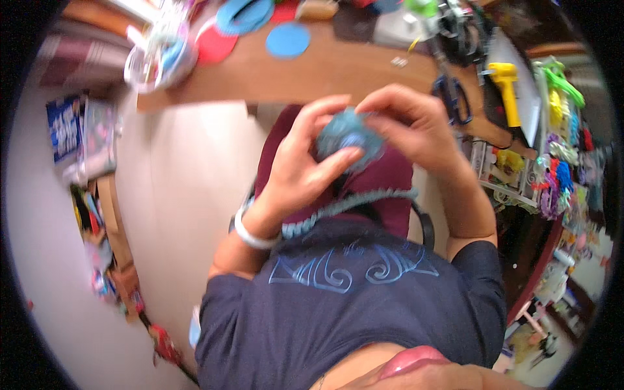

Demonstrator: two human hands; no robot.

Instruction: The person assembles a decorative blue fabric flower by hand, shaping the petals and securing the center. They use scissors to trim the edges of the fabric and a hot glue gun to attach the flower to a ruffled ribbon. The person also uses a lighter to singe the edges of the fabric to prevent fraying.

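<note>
Above my lap, my left hand (302, 162) grips a teal, ruffled round piece (350, 138) with a paler blue centre. Its thumb presses on the front while the other fingers go behind. From the right, my right hand (416, 127) touches the upper right edge of the same piece, thumb and fingers drawn together there. Motion blurs the piece, so its exact kind and material cannot be made out. Across my maroon-clad lap runs a light blue, knobbly braided strip (351, 207), below both hands.
Ahead is a wooden table (370, 68) with a blue disc (288, 39), a red disc (214, 44), a white basket (146, 75), dark-handled scissors (452, 101) and a yellow glue gun (505, 84). Coloured cord bundles (559, 175) crowd the right; boxes (112, 201) line the left.
</note>
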